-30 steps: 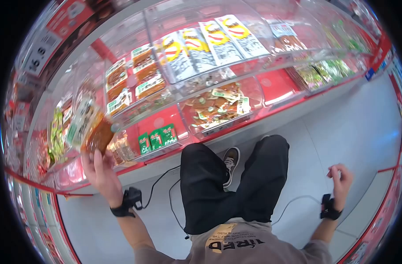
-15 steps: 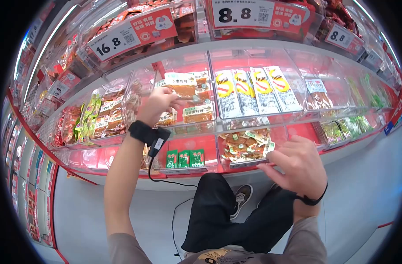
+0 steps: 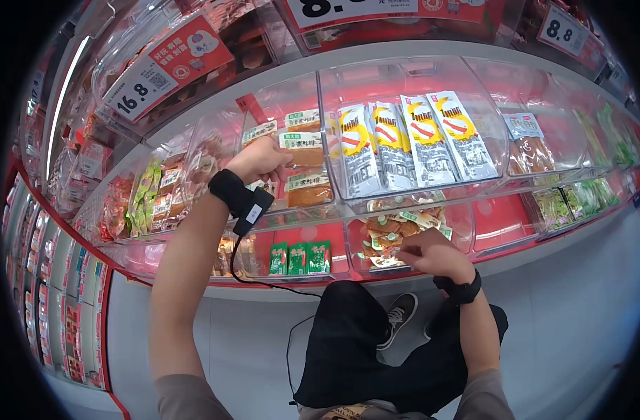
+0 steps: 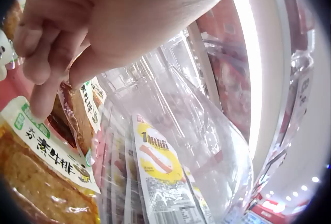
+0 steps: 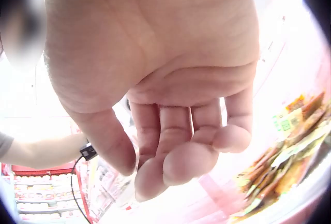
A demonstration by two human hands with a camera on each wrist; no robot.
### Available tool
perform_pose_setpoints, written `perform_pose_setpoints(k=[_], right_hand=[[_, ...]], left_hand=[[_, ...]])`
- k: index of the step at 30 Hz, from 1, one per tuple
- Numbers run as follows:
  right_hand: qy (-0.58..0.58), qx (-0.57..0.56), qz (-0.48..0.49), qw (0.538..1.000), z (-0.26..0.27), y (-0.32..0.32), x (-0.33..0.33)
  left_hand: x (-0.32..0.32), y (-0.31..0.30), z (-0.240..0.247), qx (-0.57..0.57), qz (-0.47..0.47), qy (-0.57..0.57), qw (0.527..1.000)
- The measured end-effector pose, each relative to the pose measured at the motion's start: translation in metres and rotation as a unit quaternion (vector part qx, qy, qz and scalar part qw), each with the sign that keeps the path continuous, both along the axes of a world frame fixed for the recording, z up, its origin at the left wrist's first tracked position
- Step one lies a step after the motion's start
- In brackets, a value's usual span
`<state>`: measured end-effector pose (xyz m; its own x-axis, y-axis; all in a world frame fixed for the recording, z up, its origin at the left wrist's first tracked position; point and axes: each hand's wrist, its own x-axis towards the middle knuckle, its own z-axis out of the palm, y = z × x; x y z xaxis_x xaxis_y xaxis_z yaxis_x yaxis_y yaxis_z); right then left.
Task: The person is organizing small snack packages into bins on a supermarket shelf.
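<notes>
My left hand (image 3: 260,159) is over a clear bin of brown vegetarian-steak packets (image 3: 304,157) with white label tops. In the left wrist view its fingers (image 4: 46,92) hang loosely bent, fingertips right at the top edge of a packet (image 4: 46,154), with nothing gripped. Another such packet (image 4: 83,115) shows behind the fingers. My right hand (image 3: 439,253) hovers before a lower bin of jumbled brown snack packets (image 3: 390,234). Seen from the right wrist, its fingers (image 5: 189,164) curl loosely around nothing, the snack packets off to one side.
Clear dividers flank the bins; tall yellow-and-silver packets (image 3: 418,143) fill the neighbouring one. Green packets (image 3: 299,259) stand in the lower row. Price signs (image 3: 159,70) line the shelf above. A black cable (image 3: 264,285) hangs from the left wrist.
My left hand carried a brown packet at the left, brought it over to the bin and let it go there. The right hand rose from beside the legs to the lower bin. The view shifted.
</notes>
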<state>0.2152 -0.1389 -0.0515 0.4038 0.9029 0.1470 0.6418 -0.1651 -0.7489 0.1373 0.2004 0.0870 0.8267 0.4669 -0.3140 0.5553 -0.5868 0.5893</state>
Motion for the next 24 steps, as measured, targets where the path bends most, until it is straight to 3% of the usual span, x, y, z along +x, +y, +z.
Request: perform_pose_setpoints(k=[6, 9, 11, 15, 19, 21, 24], right_hand=[[-0.050, 0.009, -0.140, 0.989, -0.039, 0.014, 0.016], [-0.120, 0.066, -0.181, 0.974, -0.054, 0.016, 0.014], [-0.140, 0.046, -0.179, 0.973, -0.057, 0.014, 0.014], [-0.243, 0.044, -0.185, 0.951, -0.061, 0.014, 0.010], [-0.286, 0.004, -0.225, 0.931, -0.069, 0.019, 0.006], [-0.344, -0.001, -0.267, 0.900, -0.072, 0.026, 0.002], [-0.403, 0.067, -0.208, 0.889, -0.081, 0.032, 0.006]], left_hand=[[0.008, -0.009, 0.005, 0.246, -0.050, 0.105, 0.962], [-0.007, -0.013, 0.012, 0.300, -0.078, 0.030, 0.950], [-0.038, -0.031, 0.013, 0.319, -0.142, -0.171, 0.921], [-0.093, -0.129, 0.035, 0.240, -0.118, -0.266, 0.926], [-0.143, -0.164, -0.009, 0.214, -0.255, -0.322, 0.886], [-0.158, -0.174, -0.030, 0.161, -0.242, -0.303, 0.907], [-0.174, -0.174, -0.061, 0.078, -0.174, -0.284, 0.940]])
